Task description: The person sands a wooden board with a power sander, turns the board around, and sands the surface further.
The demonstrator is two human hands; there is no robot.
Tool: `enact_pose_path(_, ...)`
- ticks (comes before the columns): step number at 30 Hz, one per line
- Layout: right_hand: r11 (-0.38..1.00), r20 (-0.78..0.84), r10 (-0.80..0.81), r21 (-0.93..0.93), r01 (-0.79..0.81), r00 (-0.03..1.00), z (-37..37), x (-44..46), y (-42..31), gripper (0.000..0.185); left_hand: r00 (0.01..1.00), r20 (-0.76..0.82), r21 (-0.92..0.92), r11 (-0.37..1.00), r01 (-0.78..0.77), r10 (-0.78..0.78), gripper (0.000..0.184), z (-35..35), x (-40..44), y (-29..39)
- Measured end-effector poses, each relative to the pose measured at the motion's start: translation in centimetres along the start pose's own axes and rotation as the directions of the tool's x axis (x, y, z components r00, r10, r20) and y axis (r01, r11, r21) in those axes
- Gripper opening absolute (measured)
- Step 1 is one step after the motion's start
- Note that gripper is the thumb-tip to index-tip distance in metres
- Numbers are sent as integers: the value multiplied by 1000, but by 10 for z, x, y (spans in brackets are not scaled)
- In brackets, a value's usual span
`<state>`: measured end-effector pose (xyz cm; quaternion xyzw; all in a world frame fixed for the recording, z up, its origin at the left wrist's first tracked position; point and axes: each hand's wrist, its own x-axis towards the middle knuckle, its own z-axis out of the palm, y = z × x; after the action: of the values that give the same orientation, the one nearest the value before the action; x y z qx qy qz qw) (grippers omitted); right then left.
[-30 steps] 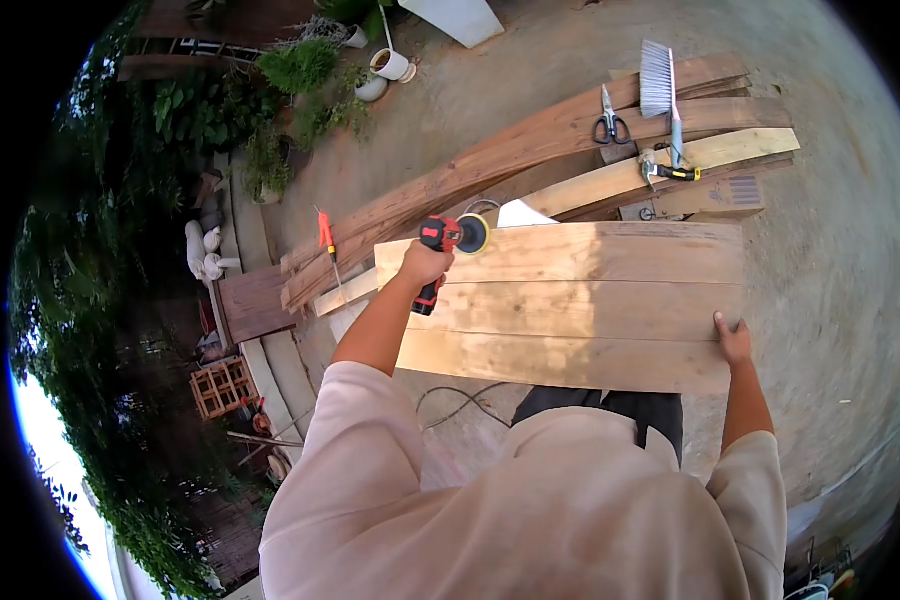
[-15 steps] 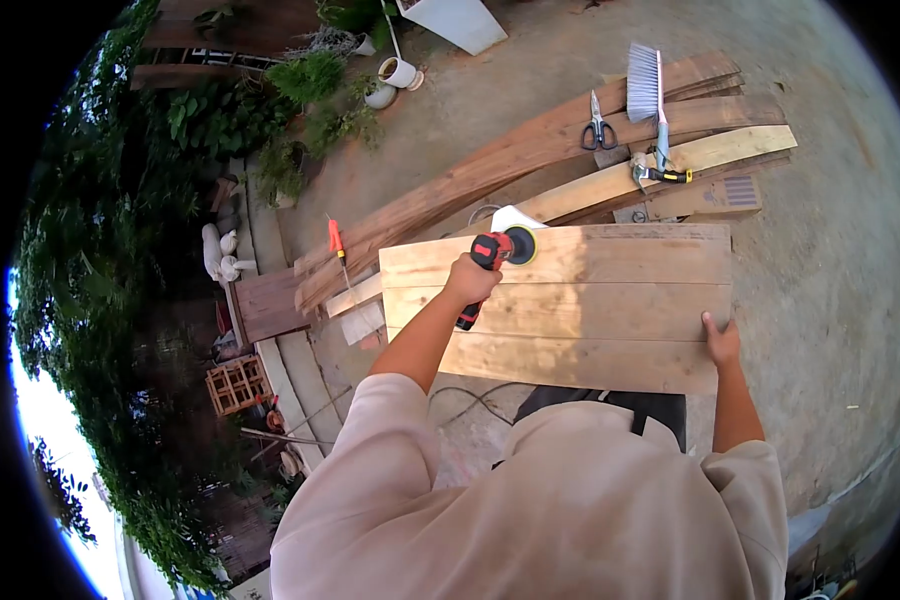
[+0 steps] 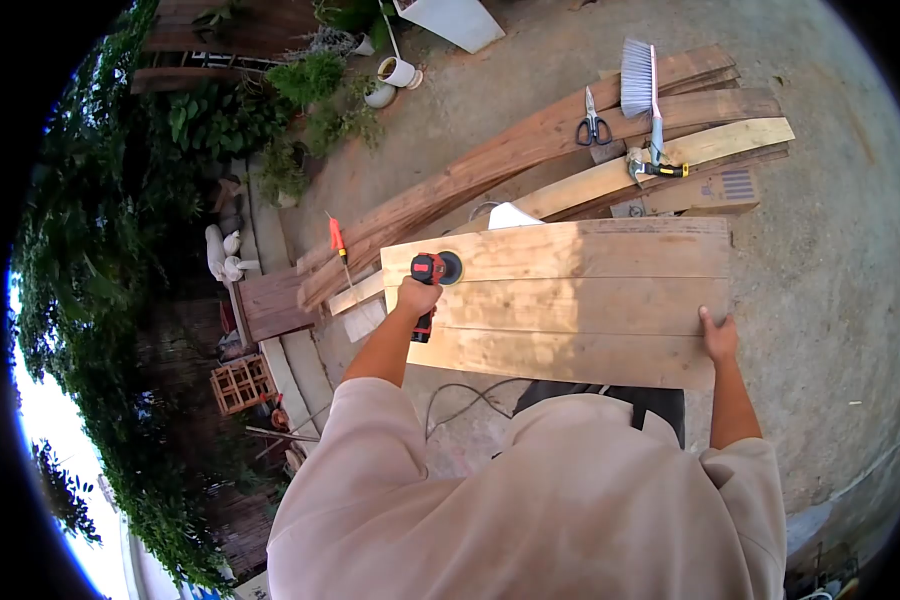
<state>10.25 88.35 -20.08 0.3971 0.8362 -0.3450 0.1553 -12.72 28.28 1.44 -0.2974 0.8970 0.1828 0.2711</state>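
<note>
My left hand [image 3: 419, 297] is wrapped round the grip of a red and black cordless drill [image 3: 429, 268] fitted with a round sanding disc [image 3: 452, 267]. The disc is at the upper left part of a wooden panel [image 3: 570, 310] made of three boards side by side. At the panel's right edge is my right hand [image 3: 719, 335], its thumb on the top face and its fingers partly hidden by the edge. Sunlight falls on the panel's left half, while the right half lies in shade.
Beyond the panel lie long planks [image 3: 510, 155] bearing scissors [image 3: 592, 122], a brush [image 3: 640, 85] and a hammer [image 3: 656, 167]. An orange-handled screwdriver [image 3: 337, 238] rests at left. A cardboard box [image 3: 705, 192] sits behind, a cable [image 3: 460, 389] below, a wooden crate [image 3: 242, 385] further left.
My left hand has carried the drill and its disc leftward across the panel, from the upper middle towards the left edge. My right hand stays at the right edge.
</note>
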Motion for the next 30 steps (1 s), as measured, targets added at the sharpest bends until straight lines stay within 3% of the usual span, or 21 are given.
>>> enact_pose_path(3,999,8,20,37,-20,1000,-1,-3,-1,96,992,102,-200,978,-55,77,14,29,-11,13)
enact_pose_path(8,999,34,3,38,-4,999,-5,-1,0,98,976,167,-48,990,-134,140,15,50,-45,35)
enact_pose_path(11,999,34,6,53,-8,999,-3,1,1,99,988,75,-16,990,-138,138,17,42,-39,-14)
enact_pose_path(16,998,23,12,55,-13,1000,1,3,5,104,995,-14,-62,993,103,-104,14,3,-18,-85)
enact_pose_path(20,998,39,35,53,-37,999,-2,3,0,108,999,27,-139,989,42,-38,13,14,-16,-86)
enact_pose_path(23,998,60,47,41,-50,997,2,11,10,111,989,141,-182,983,-21,47,15,34,-47,-42)
enact_pose_path(28,1000,69,17,5,-17,997,-3,8,6,110,978,58,148,967,-206,200,26,43,-32,-29)
enact_pose_path(30,999,91,35,-7,-35,995,-5,11,6,109,993,24,153,981,-118,116,28,23,-30,-34)
